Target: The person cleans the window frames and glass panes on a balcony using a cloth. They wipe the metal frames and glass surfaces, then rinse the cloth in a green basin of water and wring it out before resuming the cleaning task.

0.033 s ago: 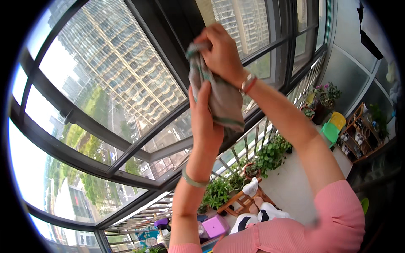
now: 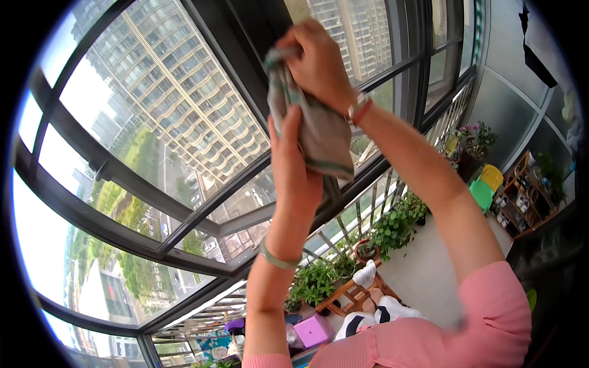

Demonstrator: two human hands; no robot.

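Observation:
A grey-beige cloth (image 2: 325, 138) with green stripes hangs between my raised hands, in front of a dark window frame. Near its top end, my right hand (image 2: 319, 64) is closed round a bunched part of it; a band and a red bracelet circle that wrist. Lower down, my left hand (image 2: 291, 165) holds the cloth's left side, its thumb upright against the fabric and the other fingers partly hidden. A pale green bangle (image 2: 277, 257) sits on my left forearm.
Dark window frames (image 2: 202, 208) run along the left, with tall buildings outside. Below are a metal railing (image 2: 380, 202), potted plants (image 2: 392, 230), a slatted wooden seat (image 2: 353, 297) under my feet and a purple stool (image 2: 314, 331). A shoe rack (image 2: 524, 196) stands at right.
Both hands and the cloth have shifted slightly up and to the left. Each hand keeps its hold on the cloth.

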